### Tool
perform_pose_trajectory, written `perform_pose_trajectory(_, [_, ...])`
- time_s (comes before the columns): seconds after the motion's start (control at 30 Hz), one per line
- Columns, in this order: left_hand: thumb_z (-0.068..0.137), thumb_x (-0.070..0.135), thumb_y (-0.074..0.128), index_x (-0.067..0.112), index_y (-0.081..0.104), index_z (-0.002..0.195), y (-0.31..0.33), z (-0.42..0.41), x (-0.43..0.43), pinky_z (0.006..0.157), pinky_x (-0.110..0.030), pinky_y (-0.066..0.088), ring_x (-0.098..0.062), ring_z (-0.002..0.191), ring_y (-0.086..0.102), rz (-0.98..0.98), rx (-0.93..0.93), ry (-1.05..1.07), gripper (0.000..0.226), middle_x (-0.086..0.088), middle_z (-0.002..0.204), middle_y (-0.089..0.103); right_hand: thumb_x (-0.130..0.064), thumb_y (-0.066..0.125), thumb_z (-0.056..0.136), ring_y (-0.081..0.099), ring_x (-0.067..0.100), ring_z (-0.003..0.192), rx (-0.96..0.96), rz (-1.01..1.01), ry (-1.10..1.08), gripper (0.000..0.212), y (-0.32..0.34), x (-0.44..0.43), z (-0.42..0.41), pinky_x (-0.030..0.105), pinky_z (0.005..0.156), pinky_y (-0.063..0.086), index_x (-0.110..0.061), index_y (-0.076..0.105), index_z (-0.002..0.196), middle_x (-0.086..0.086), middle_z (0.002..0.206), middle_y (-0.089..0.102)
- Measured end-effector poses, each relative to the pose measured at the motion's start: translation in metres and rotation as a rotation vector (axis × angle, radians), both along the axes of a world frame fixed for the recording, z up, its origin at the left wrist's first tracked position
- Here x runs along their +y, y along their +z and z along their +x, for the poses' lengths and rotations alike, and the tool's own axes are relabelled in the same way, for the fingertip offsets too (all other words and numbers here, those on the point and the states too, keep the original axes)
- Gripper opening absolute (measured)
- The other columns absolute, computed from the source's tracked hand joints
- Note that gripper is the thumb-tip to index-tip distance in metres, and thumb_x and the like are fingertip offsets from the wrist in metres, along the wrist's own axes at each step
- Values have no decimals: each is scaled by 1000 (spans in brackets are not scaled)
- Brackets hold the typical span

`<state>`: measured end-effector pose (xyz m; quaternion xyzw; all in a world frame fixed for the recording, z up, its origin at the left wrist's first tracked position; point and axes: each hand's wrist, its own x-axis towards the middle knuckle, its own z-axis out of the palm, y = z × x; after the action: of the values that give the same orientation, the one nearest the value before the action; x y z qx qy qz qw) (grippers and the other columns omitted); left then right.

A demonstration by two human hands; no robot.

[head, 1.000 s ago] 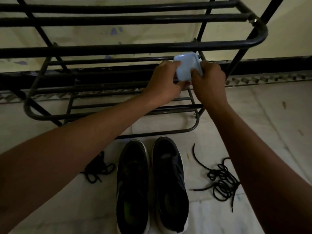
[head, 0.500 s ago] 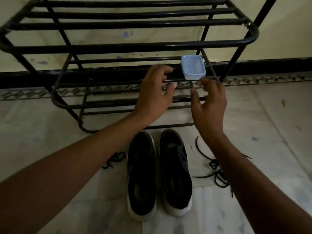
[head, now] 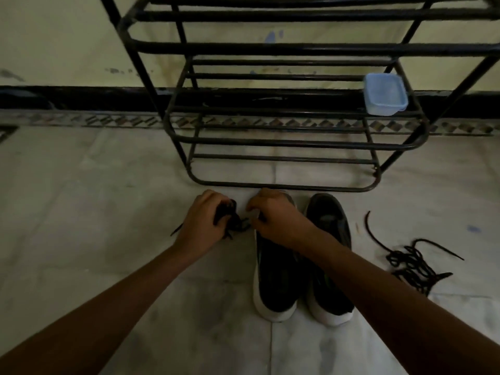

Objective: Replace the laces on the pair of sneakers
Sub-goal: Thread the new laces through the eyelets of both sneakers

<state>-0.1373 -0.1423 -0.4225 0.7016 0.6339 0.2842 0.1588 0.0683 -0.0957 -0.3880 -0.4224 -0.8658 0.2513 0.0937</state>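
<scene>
Black lace material is located in two places on the pale stone floor [head: 108,201]. The bundled lace [head: 234,221] sits just beside the toe of the first sneaker [head: 276,282], between both hands; the loose lace [head: 411,263] lies in a tangled heap well apart from the hands, on the far side of the second sneaker [head: 331,255].

The sneakers stand side by side, touching or nearly so, toes pointing towards the shoe rack [head: 297,143]; both uppers are black with white soles; no lace is visible in either shoe, though the dim light hides the eyelets.

Left hand [head: 201,221]: fingers curled round the bundled lace, gripping it against the palm; one lace end projects from below the hand onto the floor.

Right hand [head: 274,221]: positioned over the toe of the first sneaker; fingers curled, thumb and fingertips pinching a strand at the near edge of the same bundle; the exact contact point is blurred.

The black metal rack stands against a pale yellow wall [head: 67,50]; a blue plastic container [head: 385,94] with its lid on rests on the end of one middle shelf.
</scene>
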Motion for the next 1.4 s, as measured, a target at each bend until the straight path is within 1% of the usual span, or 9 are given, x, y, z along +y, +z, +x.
perform_pose_trajectory(0.23, [80,3,72,16,64,119,-41,-59,-26,86,-45,51,-32,110,55,-209,235,123,43,-6,121,53,-22,69,89,52,34,116,-287,-70,202,64,-21,14,-47,45,96,52,-22,42,147,14,133,43])
perform_pose_trajectory(0.43, [91,15,72,21,61,92,-47,-69,-26,76,-36,38,-26,95,53,-129,186,176,12,2,103,51,-7,65,93,55,34,119,-352,-102,246,59,-43,35,-76,34,96,47,-10,42,147,16,141,38])
perform_pose_trajectory(0.7, [91,9,73,6,74,94,17,-50,-23,71,-10,41,-8,76,57,199,-81,249,5,-3,90,62,-9,80,72,55,24,122,264,-90,255,67,-24,50,-83,34,107,45,-8,56,135,11,131,55])
perform_pose_trajectory(0.8, [93,8,70,4,75,95,33,-50,-24,72,-10,42,-9,78,57,293,-83,290,7,-5,90,63,1,77,77,66,7,99,373,-355,314,45,-9,31,-90,23,90,54,-9,63,118,0,107,69])
perform_pose_trajectory(0.9, [97,12,67,4,73,95,37,-64,-30,71,-19,47,-15,79,59,309,-102,462,10,-6,92,63,-1,73,84,71,20,91,319,-353,290,22,-6,28,-92,38,86,58,-3,69,106,9,98,73])
perform_pose_trajectory(1.03, [89,23,71,14,76,85,20,-109,-44,76,-33,49,-36,88,66,-197,42,796,11,-12,93,69,-2,66,93,69,11,92,354,-218,109,15,5,40,-81,24,84,58,-5,71,106,6,102,73])
perform_pose_trajectory(1.13, [73,35,66,18,76,87,18,-118,-58,89,-40,55,-34,102,68,-616,100,783,25,-9,102,74,0,62,94,65,-1,82,379,-151,92,15,18,47,-77,10,76,53,-4,72,105,5,98,73])
perform_pose_trajectory(1.33, [74,5,85,26,56,135,48,-62,-38,93,-28,52,-11,117,66,-472,-810,256,70,0,118,75,-1,64,92,70,6,84,449,-123,210,13,33,29,-93,22,79,57,-6,72,101,1,93,73])
perform_pose_trajectory(1.4, [85,14,78,18,64,124,55,-50,-33,84,-24,54,-14,94,73,-391,-832,213,41,-5,97,78,-4,66,92,64,-2,79,469,-76,178,13,39,29,-92,14,74,51,-7,71,104,-3,92,70])
